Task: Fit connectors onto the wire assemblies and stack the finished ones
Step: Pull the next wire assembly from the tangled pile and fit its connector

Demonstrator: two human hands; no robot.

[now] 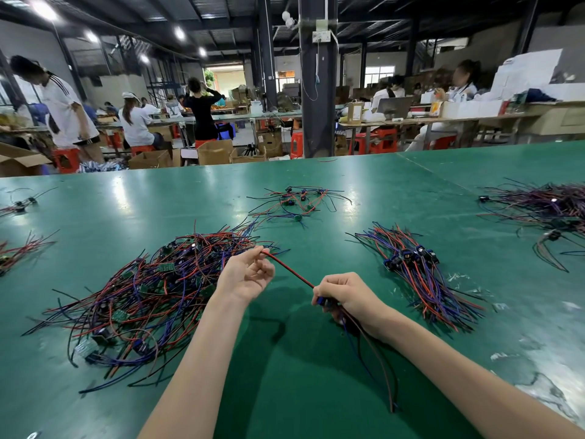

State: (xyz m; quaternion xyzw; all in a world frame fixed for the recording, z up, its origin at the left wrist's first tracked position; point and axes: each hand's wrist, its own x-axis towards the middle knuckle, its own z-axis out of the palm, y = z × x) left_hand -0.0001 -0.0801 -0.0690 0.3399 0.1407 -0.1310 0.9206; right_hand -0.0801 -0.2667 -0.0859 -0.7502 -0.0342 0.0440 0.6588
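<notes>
A worker's right hand (345, 299) is curled tight around a dark connector (321, 301) and its trailing leads. The left hand (245, 274) pinches the far end of a red wire (289, 269), which runs taut between the two. A straight, square feed into the connector at the right fingertips looks the surest way to seat it. Just beyond the left fingers lies the tangled pile (152, 289) of unfitted assemblies, and past the right knuckles the finished stack (414, 270) rests on the green table (316, 391).
</notes>
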